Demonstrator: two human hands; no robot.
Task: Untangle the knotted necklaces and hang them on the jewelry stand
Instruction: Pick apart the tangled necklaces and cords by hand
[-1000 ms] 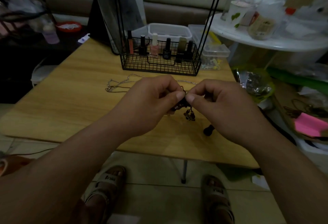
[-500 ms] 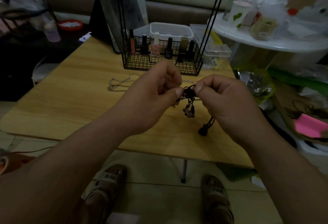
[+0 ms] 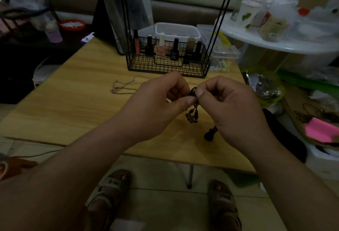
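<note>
Dark necklace off table, knot pinched between left hand and right hand, thumbs almost touching. Loose ends hang straight down; both hands equally near. Silver chain lies behind left hand. Stand beyond both hands.

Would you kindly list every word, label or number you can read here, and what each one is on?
Nothing reads with certainty.
Left sandal strap: dark lettering, too blurred to read.
Right sandal strap: lettering, too blurred.
Black nail polish bottle in the wire basket: pale label print, too small.
Beige packet on the white round table: print, unreadable.
Dark beaded necklace, pinched by left hand and right hand: no text.
</note>
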